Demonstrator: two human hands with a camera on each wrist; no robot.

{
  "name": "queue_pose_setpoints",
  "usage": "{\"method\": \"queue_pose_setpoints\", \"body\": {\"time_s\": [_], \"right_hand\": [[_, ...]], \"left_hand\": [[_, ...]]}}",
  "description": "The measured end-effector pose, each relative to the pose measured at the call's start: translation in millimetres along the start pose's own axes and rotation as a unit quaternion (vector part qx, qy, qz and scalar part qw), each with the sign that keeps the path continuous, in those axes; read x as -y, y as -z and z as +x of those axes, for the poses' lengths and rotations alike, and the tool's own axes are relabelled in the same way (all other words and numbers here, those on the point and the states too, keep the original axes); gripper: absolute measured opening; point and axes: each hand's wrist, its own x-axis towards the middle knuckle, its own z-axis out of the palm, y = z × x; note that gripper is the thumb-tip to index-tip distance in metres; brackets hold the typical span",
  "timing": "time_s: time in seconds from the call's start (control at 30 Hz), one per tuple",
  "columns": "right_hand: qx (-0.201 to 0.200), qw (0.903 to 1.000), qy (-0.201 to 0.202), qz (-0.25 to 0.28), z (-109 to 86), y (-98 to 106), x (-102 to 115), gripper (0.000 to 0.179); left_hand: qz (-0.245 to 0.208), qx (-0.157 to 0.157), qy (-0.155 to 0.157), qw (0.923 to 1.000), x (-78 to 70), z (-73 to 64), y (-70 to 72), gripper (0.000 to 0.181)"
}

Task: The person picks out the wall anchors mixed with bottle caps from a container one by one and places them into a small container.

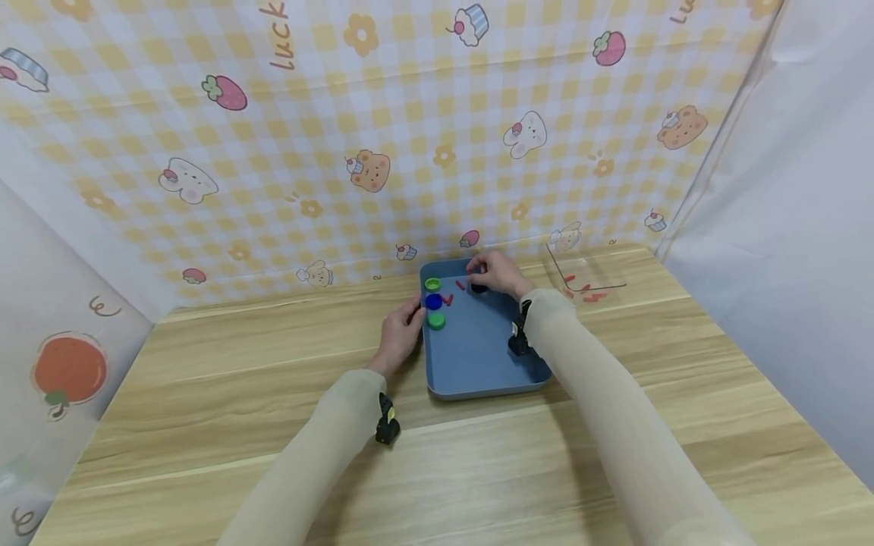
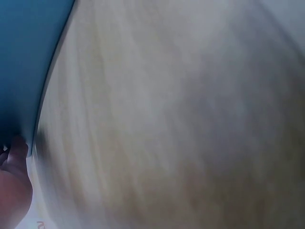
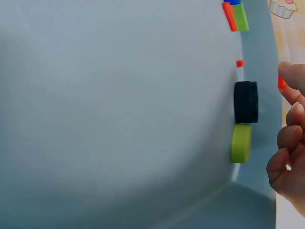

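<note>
My left hand [image 1: 401, 330] holds the left wall of a blue-grey tray [image 1: 478, 356], its thumb [image 2: 18, 149] against the side; the other fingers are mostly hidden. At the tray's far end, my right hand [image 1: 504, 274] pinches a small red stick [image 3: 281, 82] between thumb and forefinger, above a black bottle cap [image 3: 246, 102]. A yellow-green cap [image 3: 241, 143] lies beside the black one. Along the tray's left side are another yellow-green cap [image 1: 432, 284], a blue cap [image 1: 433, 302] and a green cap [image 1: 436, 321]. Loose red sticks [image 1: 448, 300] lie near them.
A clear box [image 1: 592, 265] with several red sticks [image 1: 592, 296] in or around it stands right of the tray. The wooden table [image 1: 273, 364] meets a yellow checked cloth [image 1: 273, 182] at the back. White cloth [image 1: 799, 227] hangs on the right.
</note>
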Motion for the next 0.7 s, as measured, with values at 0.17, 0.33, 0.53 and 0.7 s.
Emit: {"method": "queue_pose_setpoints", "body": {"time_s": [0.17,0.33,0.53,0.7], "right_hand": [[-0.014,0.9997,0.000,0.022,-2.8,5.6,2.6,0.021],[-0.031,0.9986,-0.001,0.044,-6.8,11.7,4.0,0.019],[-0.047,0.9969,-0.010,0.063,-13.8,19.3,3.1,0.022],[-0.063,0.9962,-0.019,0.058,-20.6,27.2,1.0,0.025]], "left_hand": [[0.004,0.003,0.002,1.0000,0.6,0.1,-0.4,0.042],[0.010,0.000,0.007,0.9999,-0.1,-0.1,-0.1,0.042],[0.009,-0.003,0.002,1.0000,0.3,0.0,0.2,0.041],[0.008,-0.002,-0.005,0.9999,-0.9,-0.6,0.1,0.042]]}}
